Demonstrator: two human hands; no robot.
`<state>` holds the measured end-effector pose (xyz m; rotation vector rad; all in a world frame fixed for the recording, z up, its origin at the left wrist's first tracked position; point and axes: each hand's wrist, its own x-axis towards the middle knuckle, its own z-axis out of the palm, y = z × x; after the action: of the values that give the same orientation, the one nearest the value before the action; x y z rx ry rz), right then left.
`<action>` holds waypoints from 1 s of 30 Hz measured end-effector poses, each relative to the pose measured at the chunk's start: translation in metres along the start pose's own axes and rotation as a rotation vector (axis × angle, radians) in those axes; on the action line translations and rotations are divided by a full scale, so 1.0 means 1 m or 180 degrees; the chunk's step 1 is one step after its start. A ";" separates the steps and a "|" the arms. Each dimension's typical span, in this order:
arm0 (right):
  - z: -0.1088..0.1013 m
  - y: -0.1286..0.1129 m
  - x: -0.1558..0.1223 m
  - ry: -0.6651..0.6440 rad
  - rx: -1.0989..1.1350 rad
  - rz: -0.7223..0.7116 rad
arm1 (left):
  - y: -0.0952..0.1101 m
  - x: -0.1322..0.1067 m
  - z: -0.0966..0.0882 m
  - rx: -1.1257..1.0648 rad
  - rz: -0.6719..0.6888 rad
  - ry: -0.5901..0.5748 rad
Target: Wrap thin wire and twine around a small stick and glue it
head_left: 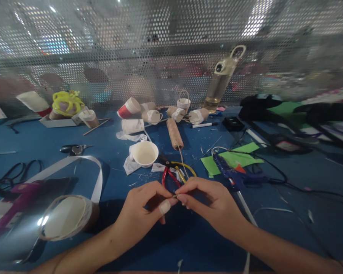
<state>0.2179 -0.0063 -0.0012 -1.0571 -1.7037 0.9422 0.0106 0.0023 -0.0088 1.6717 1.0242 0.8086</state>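
Observation:
My left hand [147, 207] and my right hand [210, 199] meet at the centre, each pinching the end of a piece of twine [182, 158] between thumb and fingertips. A white patch, like a plaster, covers the left thumb. The twine runs back to a brown twine spool [174, 133] lying on the table. Just beyond my fingers lie hand tools with red handles [166, 176] and yellow handles [190, 167], partly hidden by my hands. A white paper cup [145, 154] stands behind them, its opening facing me.
On the right a blue glue gun [231, 173] with its cord rests by green paper [253, 152]. A purple glue gun [15, 198] and a wrapped cup [67, 217] are on the left. Behind stand a water bottle [221, 82], several small cups and a perforated metal screen [160, 38].

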 end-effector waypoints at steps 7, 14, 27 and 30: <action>-0.001 -0.003 0.000 0.0058 -0.0090 -0.0409 | 0.005 0.005 0.002 -0.0911 -0.0530 -0.0701; 0.001 -0.001 -0.002 0.0128 -0.0233 -0.0590 | 0.003 0.006 0.003 -0.1426 -0.0675 -0.0570; 0.001 -0.002 -0.002 0.0070 -0.0187 -0.0378 | 0.006 -0.001 0.002 0.0061 0.0456 -0.0037; 0.001 -0.003 -0.003 0.0023 -0.0186 -0.0532 | 0.007 0.000 0.000 0.0716 0.0890 0.0130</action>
<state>0.2173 -0.0103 -0.0001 -0.9380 -1.7925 0.7857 0.0118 0.0011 -0.0025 2.0296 0.9487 0.9382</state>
